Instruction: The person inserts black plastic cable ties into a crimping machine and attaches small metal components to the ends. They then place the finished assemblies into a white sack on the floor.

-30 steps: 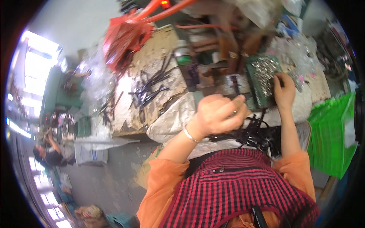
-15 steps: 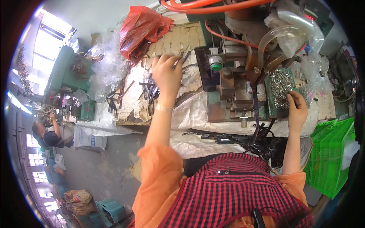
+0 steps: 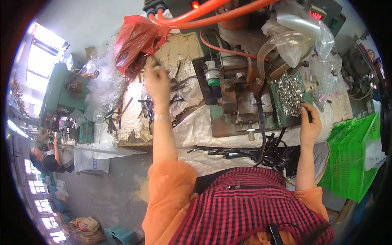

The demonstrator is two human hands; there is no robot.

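My left hand is over the worn board, close to the mouth of a red plastic bag. Motion smears its fingers, so I cannot make out whether they hold anything. Dark, narrow strips are scattered on the board beneath and beside my left wrist. At the other side, my right hand is at the near right corner of a green tray heaped with small shiny metal pieces. Its fingers are loosely bent, with thumb and forefinger apart and nothing visible between them.
A bench machine with a green-topped knob stands between my hands, under orange hoses. More dark strips lie along the near edge. Green crates are at the right. A person works far left.
My left hand has moved away from the strips toward the red bag, and its fingers are now blurred. My right hand stays by the tray corner. The whole view has shifted slightly.
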